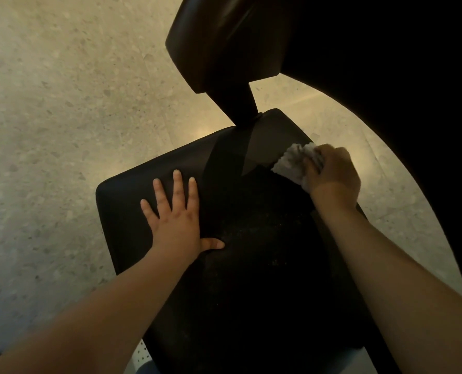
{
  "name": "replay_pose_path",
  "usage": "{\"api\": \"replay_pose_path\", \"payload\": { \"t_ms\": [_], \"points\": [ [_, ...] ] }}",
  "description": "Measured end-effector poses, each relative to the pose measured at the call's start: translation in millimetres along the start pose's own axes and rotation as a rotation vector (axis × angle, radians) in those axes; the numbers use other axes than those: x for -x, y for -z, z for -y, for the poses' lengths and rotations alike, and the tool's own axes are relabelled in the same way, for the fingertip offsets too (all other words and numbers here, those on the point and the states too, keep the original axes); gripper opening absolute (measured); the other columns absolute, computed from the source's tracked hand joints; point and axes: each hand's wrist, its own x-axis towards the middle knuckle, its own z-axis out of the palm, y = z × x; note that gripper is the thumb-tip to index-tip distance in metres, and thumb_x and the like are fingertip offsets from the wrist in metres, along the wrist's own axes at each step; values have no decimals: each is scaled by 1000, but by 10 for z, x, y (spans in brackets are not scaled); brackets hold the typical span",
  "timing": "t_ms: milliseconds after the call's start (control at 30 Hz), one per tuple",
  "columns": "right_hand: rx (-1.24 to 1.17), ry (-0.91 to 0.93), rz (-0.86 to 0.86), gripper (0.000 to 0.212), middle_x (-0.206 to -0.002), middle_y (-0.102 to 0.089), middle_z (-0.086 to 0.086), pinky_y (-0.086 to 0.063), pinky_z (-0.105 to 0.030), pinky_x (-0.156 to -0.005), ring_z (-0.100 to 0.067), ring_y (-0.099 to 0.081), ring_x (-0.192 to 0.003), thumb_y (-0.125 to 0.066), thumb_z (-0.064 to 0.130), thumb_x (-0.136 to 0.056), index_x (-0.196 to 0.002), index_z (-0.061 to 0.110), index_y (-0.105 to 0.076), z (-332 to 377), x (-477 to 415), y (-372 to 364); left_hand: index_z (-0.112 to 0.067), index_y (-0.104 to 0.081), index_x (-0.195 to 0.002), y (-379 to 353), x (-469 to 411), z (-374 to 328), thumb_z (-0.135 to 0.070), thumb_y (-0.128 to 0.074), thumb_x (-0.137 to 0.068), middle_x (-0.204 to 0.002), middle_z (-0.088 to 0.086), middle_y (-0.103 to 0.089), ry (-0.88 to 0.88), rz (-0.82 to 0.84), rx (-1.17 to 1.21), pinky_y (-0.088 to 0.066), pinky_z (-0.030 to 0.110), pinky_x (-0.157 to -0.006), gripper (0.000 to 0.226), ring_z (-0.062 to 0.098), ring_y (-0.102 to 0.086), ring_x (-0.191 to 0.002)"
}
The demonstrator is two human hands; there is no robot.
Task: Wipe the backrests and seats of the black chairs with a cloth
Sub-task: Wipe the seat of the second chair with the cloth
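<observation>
The seat (251, 279) of a black chair was viewed from above, standing on a speckled floor (62, 103). The backrest (224, 41) was carried above the far edge of the seat on a single dark post (248, 109).

The left grip (174, 220) was laid flat on the left part of the seat, palm down. Its fingers were straight and spread, and the thumb was pointed to the right. Nothing was held by it.

The right grip (332, 176) was curled round a crumpled grey-white cloth (291, 163). The cloth was pressed against the seat at its far right corner, near the foot of the post. Part of the cloth was exposed to the left of the right grip; the rest was hidden beneath it.

Fine pale specks (265, 233) were seen on the seat between the two forearms. The upper right of the view was filled by a dark curved surface (413, 76), which could not be identified.
</observation>
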Motion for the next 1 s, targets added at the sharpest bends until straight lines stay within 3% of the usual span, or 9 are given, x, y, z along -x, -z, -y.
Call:
{"api": "replay_pose_path", "payload": {
  "t_ms": [100,233,333,533,633,800,933,1000],
  "points": [
    [-43,-163,28,32,-116,-60,-11,-39,-28,-72,-23,-59,-96,-57,34,-95,-120,15,-60,-16,-74,-83,-20,33,-146,-3,-7,1,-80,-62,-64,-148,10,46,-3,1,1,5,66,-114,139,44,35,-137],
    [-76,-50,102,28,-108,-63,-4,-34,-18,-64,-10,-52,-87,-53,40,-96,-111,17,-62,-50,374,-151,-21,34,-145,1,-5,-10,-80,-62,-64,-147,10,47,2,12,-1,5,66,-114,139,44,35,-137],
    [-144,-28,192,28,-108,-66,-2,-38,-21,-77,-11,-59,-94,-55,37,-95,-112,17,-65,-118,591,-94,-21,33,-145,16,6,-4,-80,-63,-64,-147,10,47,2,18,-2,4,66,-114,139,44,35,-137],
    [-81,-107,-78,32,-105,-61,-10,-36,-25,-66,-23,-59,-88,-54,39,-97,-110,11,-61,-399,350,122,-20,33,-146,30,2,-9,-81,-62,-64,-148,11,46,6,21,-15,3,66,-114,139,45,34,-137],
    [-57,-177,-63,31,-107,-59,-12,-38,-29,-66,-24,-57,-86,-55,37,-97,-113,11,-60,-497,232,66,-20,33,-146,27,-3,-10,-81,-62,-64,-148,11,46,5,23,-14,1,66,-114,139,45,34,-137],
    [-169,-251,-5,25,-101,-65,-4,-40,-22,-68,-15,-59,-88,-55,35,-96,-109,15,-63,-339,425,-105,-20,34,-145,24,-4,-10,-81,-61,-64,-147,11,46,5,26,-18,3,66,-114,139,45,34,-137],
    [-226,-170,113,19,-94,-65,1,-35,-16,-63,-11,-60,-85,-56,33,-95,-100,17,-64,-258,639,-55,-20,34,-146,18,-8,-10,-81,-61,-64,-147,11,46,7,21,-15,5,66,-113,139,45,34,-137],
    [-195,-80,71,22,-100,-66,1,-35,-17,-64,-8,-56,-86,-57,34,-95,-106,17,-65,-207,603,7,-20,33,-146,24,0,-11,-81,-61,-64,-147,11,46,3,28,-8,6,66,-113,139,45,35,-137]
  ]
}}
